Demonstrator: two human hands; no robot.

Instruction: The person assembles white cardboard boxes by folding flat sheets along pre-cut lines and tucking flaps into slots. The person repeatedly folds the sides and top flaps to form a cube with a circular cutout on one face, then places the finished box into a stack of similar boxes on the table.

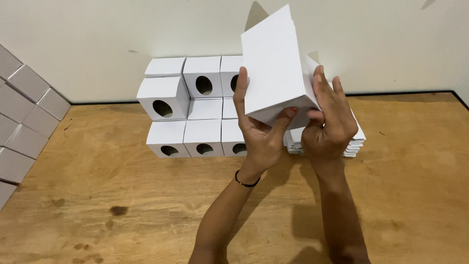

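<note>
Both my hands hold up a white cardboard box (273, 63) that is partly folded into shape, above the wooden table (122, 205). My left hand (259, 132) grips its left side and bottom edge, thumb pressed on the lower flap. My right hand (332, 122) clasps the right side, fingers along the edge. A black band circles my left wrist. Behind my right hand lies a stack of flat white box blanks (354, 142), mostly hidden.
Several finished white boxes with oval holes (190, 112) are stacked in two tiers against the back wall. More white boxes (22, 117) are piled along the left edge. Dark stains mark the tabletop at front left.
</note>
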